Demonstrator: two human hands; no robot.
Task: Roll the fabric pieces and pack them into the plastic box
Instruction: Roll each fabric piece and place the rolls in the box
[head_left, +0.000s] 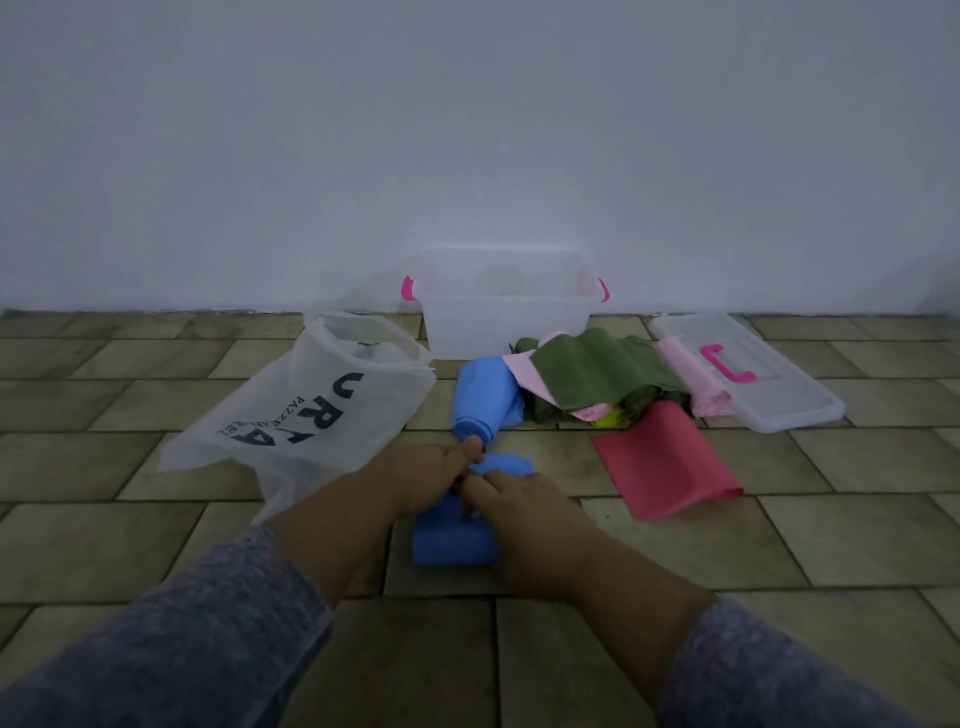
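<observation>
Fingers (470, 453) of left hand (431, 475) and right hand (519, 501) clenched on the blue fabric piece (452, 543), part-rolled on the tiled floor (156, 545), centre near. White translucent bag with black lettering (311, 410) lies left. Clear plastic box with pink latches (506, 312) sits far centre at the wall; its clear flat lid with pink handle (763, 379) far right. Loose pile of green and pink fabric (587, 379) between them, red fabric sheet (667, 460) nearer right, second blue fabric roll (483, 397) just beyond the hands.
</observation>
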